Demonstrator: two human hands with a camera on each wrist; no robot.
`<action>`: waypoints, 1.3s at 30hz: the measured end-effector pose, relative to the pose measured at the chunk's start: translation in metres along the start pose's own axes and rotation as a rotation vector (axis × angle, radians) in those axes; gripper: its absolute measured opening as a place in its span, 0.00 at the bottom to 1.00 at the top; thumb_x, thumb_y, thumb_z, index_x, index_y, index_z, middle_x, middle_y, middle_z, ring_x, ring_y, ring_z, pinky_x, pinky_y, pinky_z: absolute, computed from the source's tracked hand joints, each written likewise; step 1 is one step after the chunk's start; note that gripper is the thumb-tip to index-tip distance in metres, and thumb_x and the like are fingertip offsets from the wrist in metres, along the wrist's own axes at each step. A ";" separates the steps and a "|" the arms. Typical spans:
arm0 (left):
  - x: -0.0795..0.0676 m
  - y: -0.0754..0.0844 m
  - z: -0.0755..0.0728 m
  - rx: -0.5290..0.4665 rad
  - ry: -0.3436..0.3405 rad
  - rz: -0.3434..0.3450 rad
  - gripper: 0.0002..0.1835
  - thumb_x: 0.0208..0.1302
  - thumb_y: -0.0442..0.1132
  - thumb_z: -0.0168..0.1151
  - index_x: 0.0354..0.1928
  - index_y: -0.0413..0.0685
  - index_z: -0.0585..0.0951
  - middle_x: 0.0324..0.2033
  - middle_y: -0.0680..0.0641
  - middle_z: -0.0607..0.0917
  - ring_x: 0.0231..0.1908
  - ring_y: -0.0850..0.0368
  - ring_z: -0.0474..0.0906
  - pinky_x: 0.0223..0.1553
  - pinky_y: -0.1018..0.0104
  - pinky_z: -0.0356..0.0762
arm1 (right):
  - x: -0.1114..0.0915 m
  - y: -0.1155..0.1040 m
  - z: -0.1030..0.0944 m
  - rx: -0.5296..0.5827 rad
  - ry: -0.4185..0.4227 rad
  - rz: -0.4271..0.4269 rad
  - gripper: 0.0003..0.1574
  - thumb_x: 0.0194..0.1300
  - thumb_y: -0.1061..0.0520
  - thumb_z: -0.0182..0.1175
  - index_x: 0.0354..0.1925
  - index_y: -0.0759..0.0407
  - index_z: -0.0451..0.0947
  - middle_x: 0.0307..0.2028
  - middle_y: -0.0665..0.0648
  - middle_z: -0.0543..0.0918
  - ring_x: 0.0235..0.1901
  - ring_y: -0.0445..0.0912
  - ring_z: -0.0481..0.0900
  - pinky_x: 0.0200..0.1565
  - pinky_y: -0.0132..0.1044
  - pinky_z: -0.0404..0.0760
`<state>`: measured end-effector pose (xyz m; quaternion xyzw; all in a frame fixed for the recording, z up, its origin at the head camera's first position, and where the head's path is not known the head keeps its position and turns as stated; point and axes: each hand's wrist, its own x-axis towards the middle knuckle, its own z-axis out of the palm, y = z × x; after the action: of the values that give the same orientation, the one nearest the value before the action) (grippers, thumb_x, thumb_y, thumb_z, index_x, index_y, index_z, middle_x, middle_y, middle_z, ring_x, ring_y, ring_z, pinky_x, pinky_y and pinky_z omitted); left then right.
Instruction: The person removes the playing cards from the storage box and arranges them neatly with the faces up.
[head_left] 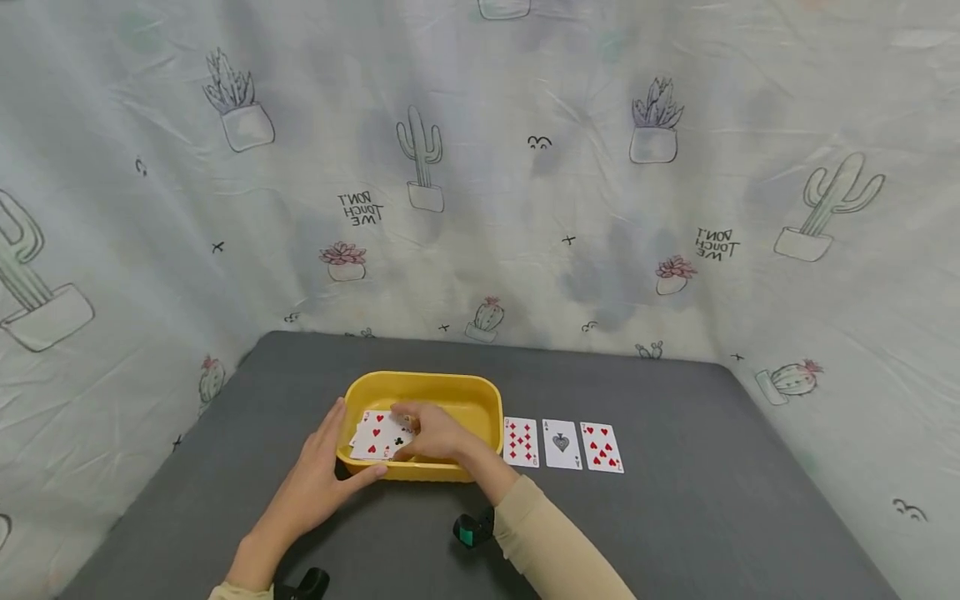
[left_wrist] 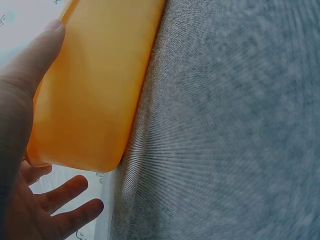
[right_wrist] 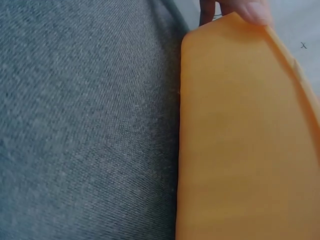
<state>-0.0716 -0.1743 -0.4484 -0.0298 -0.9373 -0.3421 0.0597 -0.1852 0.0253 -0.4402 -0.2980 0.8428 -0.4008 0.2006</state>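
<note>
Inside the yellow tray (head_left: pixel 468 408), at its left end, your right hand (head_left: pixel 437 433) curls over loose cards (head_left: pixel 375 435); whether it pinches one, I cannot tell. Your left hand (head_left: pixel 315 475), fingers spread, touches the tray's near-left corner. A row of 3 cards (head_left: pixel 562 450) lies just right.

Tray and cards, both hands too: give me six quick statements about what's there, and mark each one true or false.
1. The left hand touches the tray. True.
2. The tray is blue. False: it is yellow.
3. Three cards lie face up in a row to the right of the tray. True.
4. The ace is at the right end of that row. False: it lies in the middle.
5. The right hand is inside the tray, at more cards. True.
6. The left hand rests on the row. False: it is at the tray's left end.
</note>
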 end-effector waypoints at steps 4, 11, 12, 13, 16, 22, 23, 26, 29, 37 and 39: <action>0.002 0.000 -0.001 0.000 0.001 0.001 0.63 0.54 0.73 0.62 0.79 0.56 0.36 0.77 0.44 0.44 0.70 0.32 0.48 0.58 0.26 0.54 | 0.002 -0.001 -0.001 0.000 0.051 0.009 0.49 0.48 0.58 0.79 0.67 0.58 0.71 0.59 0.50 0.77 0.50 0.43 0.77 0.51 0.33 0.76; 0.001 0.000 -0.001 0.000 0.006 0.010 0.63 0.54 0.72 0.64 0.79 0.50 0.40 0.76 0.43 0.45 0.69 0.32 0.49 0.58 0.27 0.56 | 0.007 -0.001 0.003 -0.075 0.019 -0.039 0.52 0.47 0.56 0.81 0.68 0.61 0.69 0.61 0.53 0.76 0.52 0.43 0.76 0.53 0.30 0.74; 0.001 0.000 -0.001 0.000 0.006 0.011 0.63 0.54 0.72 0.64 0.79 0.50 0.40 0.76 0.43 0.45 0.69 0.32 0.49 0.58 0.27 0.56 | 0.008 -0.002 0.004 -0.092 0.014 -0.048 0.53 0.47 0.56 0.81 0.68 0.61 0.68 0.62 0.53 0.75 0.53 0.43 0.76 0.54 0.30 0.73; 0.001 0.001 -0.001 0.000 0.006 0.013 0.63 0.54 0.72 0.63 0.79 0.50 0.40 0.76 0.43 0.45 0.69 0.32 0.50 0.57 0.27 0.56 | 0.009 -0.002 0.004 -0.105 0.011 -0.053 0.53 0.47 0.56 0.81 0.69 0.61 0.67 0.63 0.53 0.74 0.53 0.43 0.75 0.54 0.29 0.73; 0.001 0.002 -0.001 0.002 0.006 0.015 0.63 0.54 0.72 0.63 0.79 0.50 0.40 0.76 0.43 0.45 0.69 0.32 0.50 0.57 0.27 0.56 | 0.011 -0.001 0.004 -0.135 0.019 -0.051 0.56 0.46 0.55 0.81 0.69 0.61 0.66 0.64 0.53 0.73 0.52 0.42 0.75 0.54 0.29 0.73; 0.001 0.003 0.000 0.004 0.004 0.014 0.63 0.54 0.72 0.63 0.79 0.50 0.40 0.76 0.43 0.45 0.69 0.31 0.50 0.56 0.27 0.57 | 0.014 0.002 0.002 -0.104 0.015 -0.029 0.57 0.45 0.58 0.81 0.70 0.58 0.65 0.64 0.52 0.73 0.52 0.42 0.76 0.53 0.29 0.74; 0.001 0.003 0.000 0.004 0.004 0.013 0.63 0.54 0.72 0.63 0.79 0.51 0.40 0.76 0.43 0.45 0.69 0.31 0.50 0.56 0.26 0.57 | 0.014 0.002 0.002 -0.107 0.011 -0.034 0.56 0.45 0.58 0.81 0.70 0.58 0.65 0.64 0.52 0.73 0.52 0.42 0.76 0.54 0.29 0.73; 0.001 0.002 0.001 0.006 0.001 0.007 0.63 0.54 0.72 0.63 0.79 0.52 0.39 0.77 0.44 0.44 0.69 0.32 0.50 0.56 0.27 0.57 | 0.014 0.002 0.000 -0.101 0.005 -0.035 0.54 0.46 0.59 0.81 0.68 0.57 0.67 0.63 0.51 0.74 0.51 0.42 0.76 0.52 0.29 0.74; 0.001 0.001 0.000 0.010 -0.002 0.001 0.63 0.54 0.73 0.62 0.79 0.53 0.39 0.77 0.45 0.44 0.69 0.32 0.49 0.57 0.26 0.56 | 0.014 0.002 0.001 -0.120 0.007 -0.059 0.52 0.45 0.57 0.82 0.67 0.57 0.70 0.62 0.50 0.75 0.47 0.42 0.77 0.50 0.28 0.75; 0.002 -0.001 0.000 0.014 0.011 0.010 0.63 0.54 0.73 0.62 0.79 0.53 0.39 0.76 0.43 0.45 0.69 0.32 0.50 0.57 0.27 0.56 | 0.019 0.005 0.004 -0.235 -0.031 -0.113 0.54 0.48 0.55 0.80 0.70 0.55 0.66 0.65 0.48 0.72 0.59 0.42 0.69 0.61 0.33 0.66; 0.003 -0.001 0.001 0.014 0.011 0.011 0.63 0.54 0.72 0.62 0.79 0.53 0.39 0.76 0.43 0.45 0.69 0.32 0.50 0.57 0.27 0.56 | 0.019 0.004 0.004 -0.245 -0.033 -0.104 0.52 0.49 0.55 0.80 0.70 0.54 0.67 0.65 0.47 0.72 0.59 0.43 0.68 0.61 0.34 0.66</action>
<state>-0.0747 -0.1743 -0.4492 -0.0324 -0.9391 -0.3355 0.0669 -0.1987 0.0126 -0.4479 -0.3703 0.8653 -0.2998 0.1556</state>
